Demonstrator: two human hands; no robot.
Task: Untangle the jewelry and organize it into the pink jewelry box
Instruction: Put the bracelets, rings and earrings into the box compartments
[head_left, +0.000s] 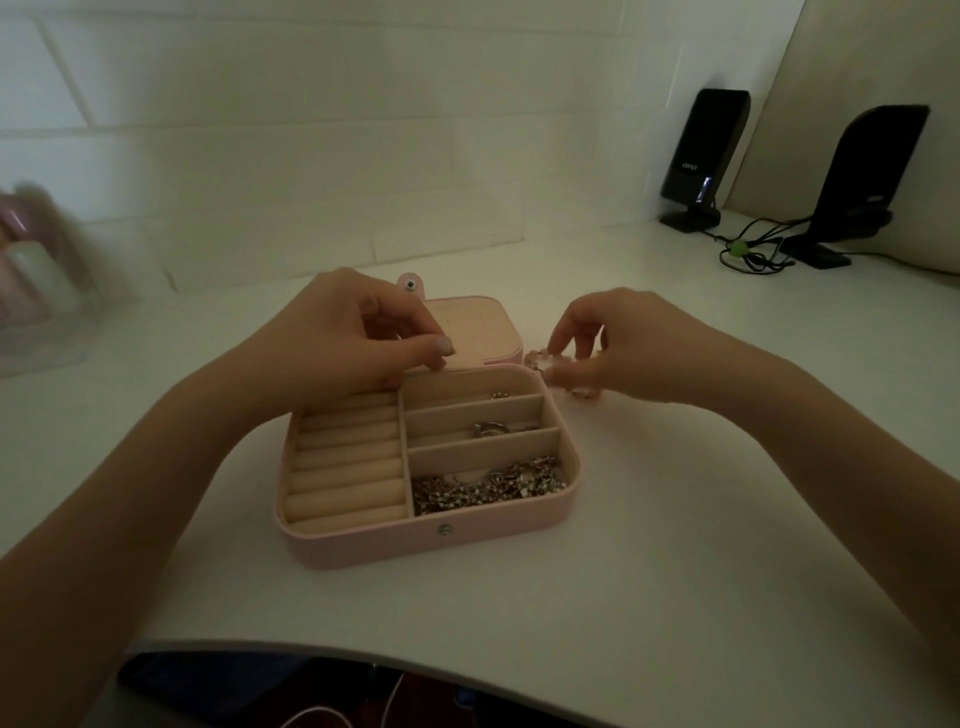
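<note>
Far left: blurred pinkish items, not identifiable.

Left hand sits over the back-left corner of the pink jewelry box, fingers curled, thumb and forefinger close together at the hinge line. Cannot tell whether they hold anything.

Box is open on the white desk. Ring rolls on the left; three compartments on the right. Rear one holds small studs, middle one a silver ring-like piece, nearest one a heap of silver chain.

Right hand is just outside the box's back-right corner, thumb and fingers pinching a pink beaded piece.

Judgement: the piece lies just right of the rear compartment, so the right hand is nearer; a short leftward carry should place it.

Far right: two black speakers with cables.
</note>
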